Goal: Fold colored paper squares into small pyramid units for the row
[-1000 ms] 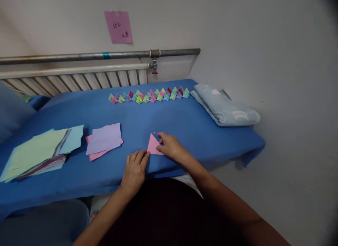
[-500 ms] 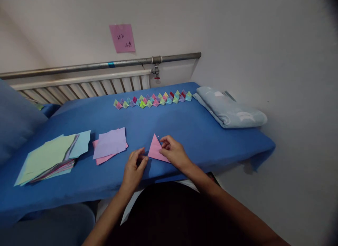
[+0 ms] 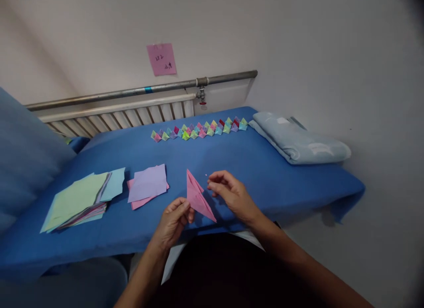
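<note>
Between the thumb and fingers of my left hand [image 3: 174,222] is the left corner of a pink folded paper [image 3: 198,197]. The paper is a triangle lifted and tilted over the blue cloth, and its folded layers part along the right side. My right hand [image 3: 232,195] hovers just right of it, apart from the paper, with bent fingers and nothing visible in them. A tiny pale scrap [image 3: 206,175] shows beside its fingertips. Left of my left hand lie purple and pink paper sheets [image 3: 148,183].
A thick stack of coloured paper [image 3: 77,195] lies at the left on the blue cloth [image 3: 132,151]. Across the back runs a row of small folded paper pieces [image 3: 202,129]. A folded light-blue blanket [image 3: 300,142] rests at the right. Behind are a radiator [image 3: 142,114] and pipe [image 3: 115,95].
My left hand has taken hold of the pink folded paper and raised it off the cloth, turning it. My right hand has let go and moved slightly right.
</note>
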### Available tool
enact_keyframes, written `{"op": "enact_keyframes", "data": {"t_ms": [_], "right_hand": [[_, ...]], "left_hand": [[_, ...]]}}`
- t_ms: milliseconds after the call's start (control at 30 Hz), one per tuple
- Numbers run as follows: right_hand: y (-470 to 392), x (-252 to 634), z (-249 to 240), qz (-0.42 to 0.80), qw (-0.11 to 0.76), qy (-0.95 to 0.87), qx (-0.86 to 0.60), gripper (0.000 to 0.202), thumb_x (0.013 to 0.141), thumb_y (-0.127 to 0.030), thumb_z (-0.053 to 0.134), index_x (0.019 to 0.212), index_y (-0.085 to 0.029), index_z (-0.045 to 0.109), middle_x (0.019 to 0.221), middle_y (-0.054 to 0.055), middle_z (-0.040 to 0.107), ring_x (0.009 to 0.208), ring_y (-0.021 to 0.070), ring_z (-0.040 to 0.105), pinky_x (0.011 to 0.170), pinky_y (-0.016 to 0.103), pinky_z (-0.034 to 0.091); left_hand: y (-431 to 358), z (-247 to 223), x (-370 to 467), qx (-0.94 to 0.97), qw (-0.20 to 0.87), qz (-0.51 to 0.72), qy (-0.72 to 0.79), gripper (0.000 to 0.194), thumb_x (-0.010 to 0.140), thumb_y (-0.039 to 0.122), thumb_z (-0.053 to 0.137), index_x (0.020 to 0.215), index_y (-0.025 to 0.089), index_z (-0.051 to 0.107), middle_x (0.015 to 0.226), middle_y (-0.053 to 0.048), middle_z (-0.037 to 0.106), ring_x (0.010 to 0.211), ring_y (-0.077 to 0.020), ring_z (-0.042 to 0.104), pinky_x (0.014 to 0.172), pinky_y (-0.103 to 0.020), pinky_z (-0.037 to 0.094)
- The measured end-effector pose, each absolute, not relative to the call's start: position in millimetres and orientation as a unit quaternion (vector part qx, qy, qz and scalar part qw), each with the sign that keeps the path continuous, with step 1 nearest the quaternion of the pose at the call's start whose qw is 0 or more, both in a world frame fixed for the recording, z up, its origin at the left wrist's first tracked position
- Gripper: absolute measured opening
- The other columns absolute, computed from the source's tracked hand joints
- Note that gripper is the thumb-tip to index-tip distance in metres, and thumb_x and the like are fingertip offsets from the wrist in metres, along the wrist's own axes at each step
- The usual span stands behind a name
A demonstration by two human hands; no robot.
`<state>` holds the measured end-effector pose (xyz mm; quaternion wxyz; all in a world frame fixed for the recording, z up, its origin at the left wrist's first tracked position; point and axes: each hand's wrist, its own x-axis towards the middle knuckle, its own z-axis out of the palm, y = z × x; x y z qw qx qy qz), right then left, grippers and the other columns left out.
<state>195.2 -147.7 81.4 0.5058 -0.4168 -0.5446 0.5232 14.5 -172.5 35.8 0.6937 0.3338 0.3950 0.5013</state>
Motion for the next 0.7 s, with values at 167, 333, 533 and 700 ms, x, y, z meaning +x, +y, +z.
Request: {"op": "enact_keyframes", "data": {"t_ms": [167,333,533,700], "right_hand": [[-156.5,187.7,90.8,0.570,0.456,-0.561,-0.391,0.019,0.083,-0.036,0.059,0.094,-0.021,0.058,0.080,-0.001,0.059,0.072,0.0119,0.056,0.067,0.027,0.047],[-158.6,181.9,89.9,0.564,0.460,-0.564,-0.390,0.013,0.081,-0.027,0.059,0.092,-0.021,0.057,0.082,-0.001,0.060,0.077,0.0118,0.057,0.075,0.028,0.047],[-155.5,188.8,85.5,0.601,0.410,-0.552,-0.407,0.024,0.069,-0.010,0.053,0.090,-0.021,0.057,0.078,-0.001,0.062,0.071,0.0119,0.057,0.067,0.026,0.045],[-155.0,186.5,74.8,0.578,0.397,-0.571,-0.427,0.015,0.069,-0.013,0.054,0.083,-0.020,0.053,0.074,-0.003,0.059,0.066,0.0103,0.053,0.061,0.023,0.041]], "left_hand": [[-177.7,33.3,13.3,0.342,0.715,0.481,0.376,0.034,0.070,0.041,0.078,0.065,0.014,0.057,0.053,0.003,0.057,0.049,-0.0074,0.050,0.051,-0.019,0.039],[-180.9,32.1,13.1,0.351,0.716,0.464,0.386,0.035,0.067,0.042,0.080,0.065,0.014,0.059,0.053,0.002,0.059,0.048,-0.0068,0.050,0.052,-0.019,0.039],[-179.0,35.2,9.1,0.374,0.711,0.436,0.405,0.035,0.067,0.043,0.080,0.065,0.014,0.060,0.053,0.002,0.060,0.047,-0.0061,0.051,0.052,-0.018,0.038],[-170.1,45.2,12.6,0.384,0.687,0.420,0.452,0.036,0.064,0.043,0.082,0.074,0.014,0.063,0.057,0.003,0.060,0.045,-0.0058,0.051,0.049,-0.019,0.038]]}}
